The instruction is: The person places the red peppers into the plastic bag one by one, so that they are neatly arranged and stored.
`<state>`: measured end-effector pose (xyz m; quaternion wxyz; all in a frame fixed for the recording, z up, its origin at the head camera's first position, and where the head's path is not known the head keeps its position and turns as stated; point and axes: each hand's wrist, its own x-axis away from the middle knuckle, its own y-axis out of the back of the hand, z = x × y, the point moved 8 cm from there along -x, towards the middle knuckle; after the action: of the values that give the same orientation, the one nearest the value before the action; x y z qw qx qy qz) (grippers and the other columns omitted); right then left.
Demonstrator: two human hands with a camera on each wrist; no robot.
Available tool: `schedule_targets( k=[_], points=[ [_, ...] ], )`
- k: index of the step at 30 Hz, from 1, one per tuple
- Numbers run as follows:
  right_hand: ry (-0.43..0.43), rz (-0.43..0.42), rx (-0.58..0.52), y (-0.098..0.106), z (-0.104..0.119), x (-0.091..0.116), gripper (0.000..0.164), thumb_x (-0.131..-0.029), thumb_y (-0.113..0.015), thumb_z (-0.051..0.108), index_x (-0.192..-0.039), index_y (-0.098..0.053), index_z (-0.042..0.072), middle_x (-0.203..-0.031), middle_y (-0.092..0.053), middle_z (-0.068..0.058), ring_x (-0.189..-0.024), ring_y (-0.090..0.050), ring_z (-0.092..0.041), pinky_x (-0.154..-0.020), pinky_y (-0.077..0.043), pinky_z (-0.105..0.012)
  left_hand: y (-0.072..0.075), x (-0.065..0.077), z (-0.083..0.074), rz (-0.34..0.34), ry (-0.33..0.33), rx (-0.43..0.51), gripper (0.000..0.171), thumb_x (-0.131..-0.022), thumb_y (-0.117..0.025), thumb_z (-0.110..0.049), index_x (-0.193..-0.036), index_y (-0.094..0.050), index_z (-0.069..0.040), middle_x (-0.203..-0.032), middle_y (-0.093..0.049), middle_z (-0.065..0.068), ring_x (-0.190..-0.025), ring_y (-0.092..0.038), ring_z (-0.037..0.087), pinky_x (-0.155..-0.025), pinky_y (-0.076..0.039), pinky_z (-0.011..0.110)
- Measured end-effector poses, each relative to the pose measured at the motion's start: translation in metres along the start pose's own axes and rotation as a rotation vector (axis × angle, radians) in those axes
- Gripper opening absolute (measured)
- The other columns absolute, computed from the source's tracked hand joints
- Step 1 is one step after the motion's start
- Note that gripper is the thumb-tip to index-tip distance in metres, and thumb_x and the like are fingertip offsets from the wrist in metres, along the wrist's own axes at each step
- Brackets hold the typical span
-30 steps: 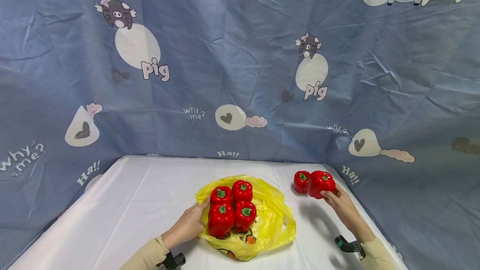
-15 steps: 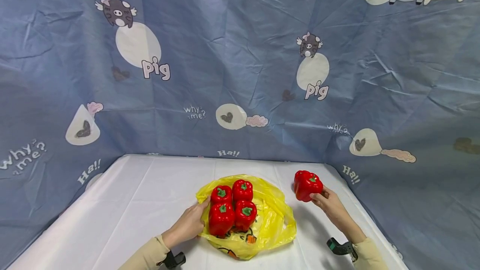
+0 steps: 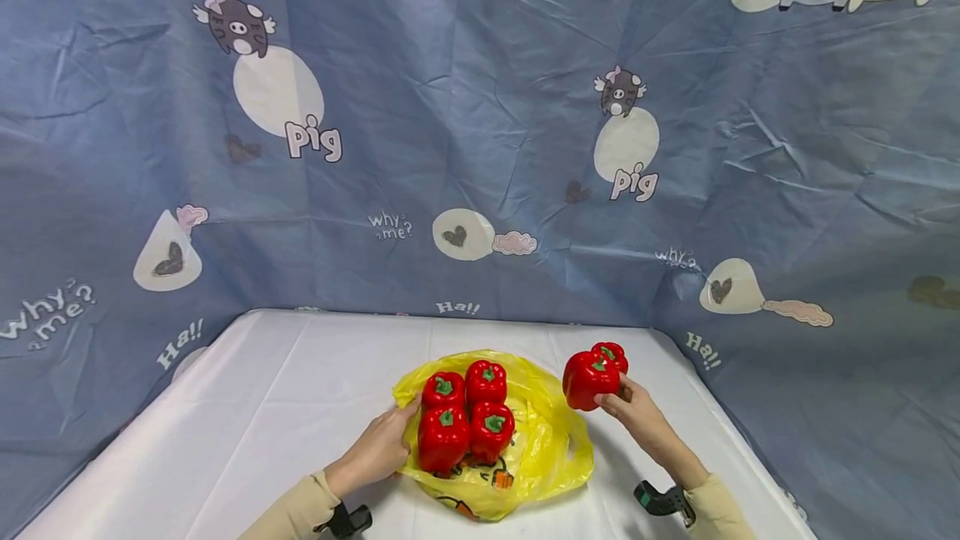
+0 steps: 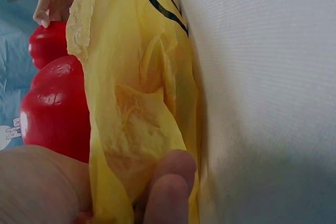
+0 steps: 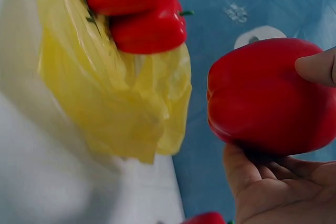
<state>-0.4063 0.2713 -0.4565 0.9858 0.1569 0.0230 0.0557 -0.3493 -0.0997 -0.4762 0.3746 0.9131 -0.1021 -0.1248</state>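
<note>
A yellow plastic bag [image 3: 553, 461] lies with its mouth spread wide on the white-covered table. Several red bell peppers [image 3: 444, 442] stand in its left half, green stems up. My left hand [image 3: 377, 448] pinches the bag's left edge; in the left wrist view, the thumb is inside the plastic and the fingertips [image 4: 176, 182] are outside. Above the table, just right of the bag, my right hand [image 3: 643, 422] holds another red bell pepper [image 5: 262, 98] between thumb and fingers. Behind it, one more bell pepper [image 3: 613, 352] is partly hidden by the held one.
White cloth [image 3: 315, 382] covers the table to the left of the bag. A blue printed curtain [image 3: 510, 148] hangs behind the table and along both sides. Each wrist wears a dark band, the right one [image 3: 660, 498] near the table's right side.
My right hand has moved left with the bell pepper, passing in front of the one on the table and reaching the bag's right edge. The left hand has stayed put.
</note>
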Motion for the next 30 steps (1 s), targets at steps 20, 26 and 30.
schedule_targets(
  k=[20,26,30],
  points=[
    [0.011,0.164,0.031,-0.067,-0.002,-0.006,0.064,-0.084,-0.066,0.023,-0.141,-0.041,0.005,-0.139,-0.050,-0.015,-0.123,-0.049,-0.026,-0.102,-0.048,-0.041,0.000,-0.002,0.000,0.006,-0.013,-0.017,0.079,-0.066,-0.049,0.021,-0.143,-0.037,0.011,-0.142,-0.044,0.031,-0.102,-0.054,0.035,-0.042,-0.040,0.026],
    [0.019,0.195,0.028,-0.079,-0.012,-0.011,0.066,-0.086,-0.066,0.024,-0.143,-0.038,0.004,-0.140,-0.049,-0.016,-0.122,-0.050,-0.024,-0.101,-0.049,-0.037,0.000,-0.002,0.000,0.000,-0.020,-0.018,0.080,-0.064,-0.050,0.022,-0.142,-0.036,0.012,-0.141,-0.044,0.032,-0.097,-0.053,0.033,-0.045,-0.039,0.025],
    [0.013,0.196,0.013,-0.084,-0.019,-0.012,0.070,-0.086,-0.067,0.023,-0.145,-0.035,0.002,-0.141,-0.048,-0.019,-0.122,-0.051,-0.025,-0.101,-0.049,-0.036,0.000,-0.001,0.000,0.002,-0.016,-0.014,0.080,-0.065,-0.049,0.022,-0.143,-0.036,0.011,-0.141,-0.044,0.032,-0.090,-0.054,0.031,-0.041,-0.039,0.026]
  ],
)
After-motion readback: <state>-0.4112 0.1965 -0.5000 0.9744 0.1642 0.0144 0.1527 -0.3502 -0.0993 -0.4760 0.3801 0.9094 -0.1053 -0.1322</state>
